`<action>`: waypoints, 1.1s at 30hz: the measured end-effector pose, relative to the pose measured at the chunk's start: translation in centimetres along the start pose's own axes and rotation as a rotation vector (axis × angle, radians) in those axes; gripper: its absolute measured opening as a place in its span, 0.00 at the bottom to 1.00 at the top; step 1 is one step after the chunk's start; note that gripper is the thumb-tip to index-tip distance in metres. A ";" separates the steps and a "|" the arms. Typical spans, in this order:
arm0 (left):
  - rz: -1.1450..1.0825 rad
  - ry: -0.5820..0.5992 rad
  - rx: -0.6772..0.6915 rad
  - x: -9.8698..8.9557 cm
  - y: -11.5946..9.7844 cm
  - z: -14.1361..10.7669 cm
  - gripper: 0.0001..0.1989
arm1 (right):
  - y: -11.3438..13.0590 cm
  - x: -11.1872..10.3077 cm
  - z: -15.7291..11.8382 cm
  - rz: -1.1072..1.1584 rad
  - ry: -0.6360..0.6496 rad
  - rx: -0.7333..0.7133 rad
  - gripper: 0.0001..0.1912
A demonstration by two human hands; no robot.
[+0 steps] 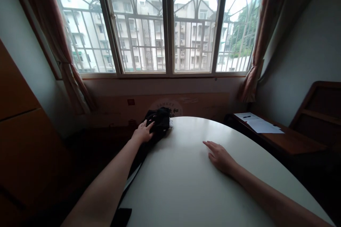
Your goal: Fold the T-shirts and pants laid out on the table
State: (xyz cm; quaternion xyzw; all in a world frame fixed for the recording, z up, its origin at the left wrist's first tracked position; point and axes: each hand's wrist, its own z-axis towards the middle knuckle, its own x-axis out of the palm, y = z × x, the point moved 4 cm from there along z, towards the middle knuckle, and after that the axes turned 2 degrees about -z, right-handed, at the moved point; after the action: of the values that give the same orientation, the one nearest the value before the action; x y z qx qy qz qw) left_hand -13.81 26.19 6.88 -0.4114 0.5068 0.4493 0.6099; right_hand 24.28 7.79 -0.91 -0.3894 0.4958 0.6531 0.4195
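The black cloth bundle [161,117] lies at the far left edge of the white round desk [183,191], and the left hand [143,132] is on its near-left side, touching it. The fingers of this hand are spread rather wide over the dark fabric; whether they also pinch a fold of it, I cannot tell. The right hand [220,158] is well apart from the bundle, over the bare middle of the desk — its fingers are extended, it holds nothing, and they point to the left and a little forward. Therefore the left hand is clearly the nearer one, and from the right hand the bundle lies to the left and farther from the person. The bulky part of the bundle is at the far end, and a dark length seems to run from it back toward the person along the left edge of the desk, so the long axis would follow this edge; the shadow there is deep, and I say this with some caution. A small white thing [171,124] shows just at the right side of the bundle, and behind the desk stands a cardboard box [202,104] with printed characters.
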 end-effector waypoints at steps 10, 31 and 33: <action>0.043 -0.096 -0.009 -4.7 -2.6 -1.5 0.37 | 0.5 -0.7 0.1 -0.047 0.015 0.102 0.28; -0.074 0.116 0.091 4.6 -19.8 -15.0 0.31 | 2.5 0.1 -1.6 -0.073 0.117 0.264 0.36; -0.090 0.126 0.115 4.3 -19.5 -14.9 0.32 | 2.7 0.1 -1.7 -0.077 0.139 0.241 0.36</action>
State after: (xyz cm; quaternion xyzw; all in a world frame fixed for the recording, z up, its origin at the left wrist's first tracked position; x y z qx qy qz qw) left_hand 1.66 7.42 1.35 -0.4253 0.5504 0.3648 0.6190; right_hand 21.91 5.73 -0.51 -0.3992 0.5833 0.5438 0.4524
